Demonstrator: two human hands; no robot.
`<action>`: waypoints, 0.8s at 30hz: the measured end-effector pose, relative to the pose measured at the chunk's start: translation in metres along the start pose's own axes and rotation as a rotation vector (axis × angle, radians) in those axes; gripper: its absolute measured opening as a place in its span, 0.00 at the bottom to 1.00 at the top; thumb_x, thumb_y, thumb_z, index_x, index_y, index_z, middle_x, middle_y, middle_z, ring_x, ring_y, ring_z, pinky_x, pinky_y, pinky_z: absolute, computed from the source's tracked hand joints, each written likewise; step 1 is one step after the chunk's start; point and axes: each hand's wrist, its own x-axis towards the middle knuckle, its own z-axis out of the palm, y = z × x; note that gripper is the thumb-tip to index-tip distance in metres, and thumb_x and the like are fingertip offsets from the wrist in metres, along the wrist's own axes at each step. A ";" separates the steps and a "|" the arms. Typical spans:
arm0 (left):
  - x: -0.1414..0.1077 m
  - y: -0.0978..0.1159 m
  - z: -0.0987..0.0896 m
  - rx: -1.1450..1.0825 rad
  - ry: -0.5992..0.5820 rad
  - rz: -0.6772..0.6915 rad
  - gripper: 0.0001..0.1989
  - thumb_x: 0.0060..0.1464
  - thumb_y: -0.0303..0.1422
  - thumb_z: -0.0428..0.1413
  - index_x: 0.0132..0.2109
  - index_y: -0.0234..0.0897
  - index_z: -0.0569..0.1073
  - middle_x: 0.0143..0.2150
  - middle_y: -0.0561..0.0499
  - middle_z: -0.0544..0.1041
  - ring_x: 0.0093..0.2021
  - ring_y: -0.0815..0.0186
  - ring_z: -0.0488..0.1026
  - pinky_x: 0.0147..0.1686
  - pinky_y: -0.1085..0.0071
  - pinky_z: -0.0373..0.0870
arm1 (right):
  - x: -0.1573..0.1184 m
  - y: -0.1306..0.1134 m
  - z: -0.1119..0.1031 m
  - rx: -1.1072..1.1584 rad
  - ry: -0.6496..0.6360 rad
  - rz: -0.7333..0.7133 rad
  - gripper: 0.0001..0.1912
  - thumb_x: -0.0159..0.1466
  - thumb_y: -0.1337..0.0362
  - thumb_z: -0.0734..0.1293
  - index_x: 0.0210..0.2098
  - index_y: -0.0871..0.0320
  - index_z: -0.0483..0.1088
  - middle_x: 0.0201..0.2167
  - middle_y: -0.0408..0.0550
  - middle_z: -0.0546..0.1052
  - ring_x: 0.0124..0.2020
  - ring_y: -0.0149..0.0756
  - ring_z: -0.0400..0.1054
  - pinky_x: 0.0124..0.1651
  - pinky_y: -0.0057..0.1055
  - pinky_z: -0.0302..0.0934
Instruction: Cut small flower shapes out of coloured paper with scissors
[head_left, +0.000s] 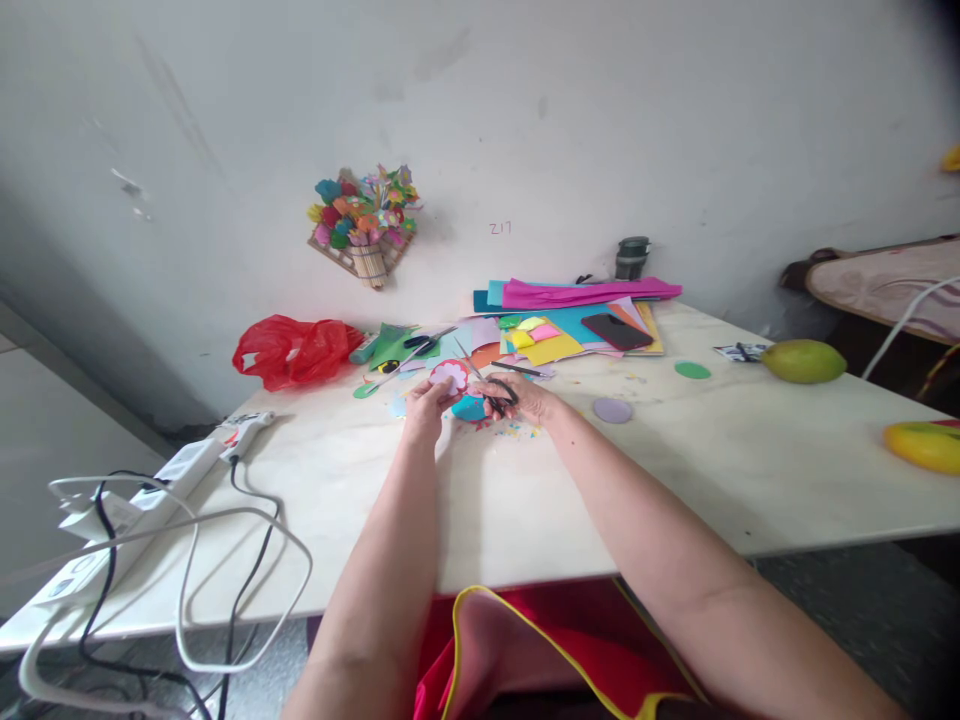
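Note:
Between the thumb and fingers of my left hand (427, 405) is a paper flower cutout (450, 375), pale pink inside with a red scalloped edge. My right hand (525, 395) grips black-handled scissors (501, 395). Their blades point up and left, close beside the flower's right edge; I cannot tell whether they touch it. Under the hands lies a blue paper piece (469, 408), with small paper scraps (510, 430) scattered around. Just beyond my right hand rests a dark pen (519, 369).
A second pair of scissors (424, 343) and a red plastic bag (296, 350) lie at the back left. Coloured paper sheets (585, 295) and a phone (616, 332) are at the back. A power strip (127, 520) with cables runs along the left edge. A green mango (805, 361) sits right.

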 end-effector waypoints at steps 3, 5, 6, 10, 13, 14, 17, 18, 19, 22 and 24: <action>0.000 0.000 0.001 -0.011 0.004 -0.009 0.16 0.31 0.35 0.72 0.29 0.34 0.77 0.25 0.49 0.79 0.26 0.65 0.77 0.32 0.68 0.76 | 0.001 0.002 -0.001 -0.039 -0.044 0.000 0.20 0.62 0.49 0.72 0.31 0.62 0.69 0.20 0.44 0.76 0.16 0.25 0.67 0.13 0.18 0.52; -0.001 0.000 0.001 -0.024 0.014 -0.009 0.15 0.33 0.35 0.71 0.30 0.34 0.77 0.25 0.49 0.79 0.26 0.65 0.78 0.32 0.68 0.76 | 0.002 0.005 -0.003 -0.061 -0.075 0.001 0.21 0.62 0.48 0.72 0.31 0.62 0.69 0.20 0.45 0.76 0.16 0.25 0.67 0.13 0.18 0.52; -0.001 0.000 0.002 -0.033 0.020 -0.009 0.15 0.33 0.34 0.71 0.30 0.33 0.77 0.25 0.49 0.79 0.26 0.65 0.78 0.32 0.69 0.76 | 0.002 0.006 -0.003 -0.066 -0.091 0.000 0.21 0.62 0.48 0.72 0.31 0.62 0.69 0.20 0.45 0.77 0.16 0.25 0.67 0.13 0.18 0.52; -0.001 0.001 0.002 -0.067 0.041 -0.014 0.13 0.34 0.32 0.70 0.29 0.34 0.77 0.25 0.49 0.80 0.27 0.64 0.79 0.32 0.70 0.76 | 0.003 0.008 -0.004 -0.062 -0.132 0.000 0.22 0.60 0.47 0.72 0.33 0.61 0.70 0.20 0.45 0.77 0.16 0.26 0.67 0.13 0.18 0.52; -0.001 0.001 0.001 -0.067 0.048 -0.013 0.13 0.35 0.32 0.70 0.29 0.34 0.76 0.26 0.49 0.80 0.29 0.63 0.79 0.33 0.69 0.77 | 0.003 0.006 -0.003 -0.089 -0.128 0.030 0.21 0.61 0.48 0.72 0.31 0.61 0.69 0.19 0.45 0.77 0.15 0.25 0.66 0.13 0.18 0.51; -0.001 0.001 0.001 -0.063 0.047 -0.013 0.13 0.35 0.32 0.70 0.30 0.34 0.76 0.26 0.49 0.80 0.29 0.63 0.80 0.33 0.69 0.77 | 0.002 0.006 -0.002 -0.102 -0.127 0.038 0.20 0.61 0.48 0.72 0.31 0.61 0.68 0.19 0.44 0.77 0.14 0.25 0.65 0.13 0.18 0.51; -0.001 0.000 0.001 -0.057 0.039 -0.016 0.14 0.36 0.32 0.71 0.31 0.34 0.76 0.26 0.49 0.80 0.29 0.64 0.79 0.34 0.69 0.77 | 0.002 0.004 -0.001 -0.124 -0.133 0.038 0.19 0.62 0.50 0.71 0.31 0.61 0.68 0.19 0.43 0.76 0.13 0.23 0.63 0.13 0.18 0.50; -0.001 0.000 0.001 -0.056 0.039 -0.017 0.14 0.36 0.32 0.71 0.31 0.34 0.76 0.26 0.49 0.80 0.28 0.64 0.79 0.34 0.69 0.76 | 0.002 0.005 -0.001 -0.124 -0.137 0.035 0.19 0.62 0.50 0.71 0.31 0.61 0.68 0.19 0.43 0.76 0.13 0.23 0.63 0.13 0.18 0.50; -0.001 0.000 0.001 -0.056 0.040 -0.019 0.14 0.36 0.32 0.71 0.30 0.34 0.76 0.26 0.49 0.80 0.28 0.64 0.79 0.33 0.69 0.76 | 0.002 0.005 -0.001 -0.122 -0.140 0.032 0.19 0.63 0.50 0.71 0.32 0.61 0.68 0.19 0.43 0.76 0.13 0.23 0.63 0.13 0.18 0.50; -0.001 0.000 0.002 -0.055 0.041 -0.022 0.14 0.36 0.32 0.71 0.30 0.34 0.76 0.25 0.50 0.79 0.27 0.65 0.78 0.33 0.69 0.76 | 0.002 0.006 -0.002 -0.128 -0.156 0.021 0.19 0.63 0.49 0.71 0.32 0.61 0.69 0.19 0.43 0.76 0.14 0.23 0.63 0.13 0.18 0.50; -0.001 0.001 0.002 -0.057 0.042 -0.025 0.14 0.36 0.32 0.71 0.30 0.33 0.76 0.25 0.50 0.79 0.26 0.66 0.78 0.33 0.69 0.76 | 0.002 0.006 -0.002 -0.139 -0.164 0.015 0.20 0.63 0.50 0.71 0.32 0.61 0.69 0.19 0.43 0.76 0.13 0.23 0.63 0.13 0.18 0.49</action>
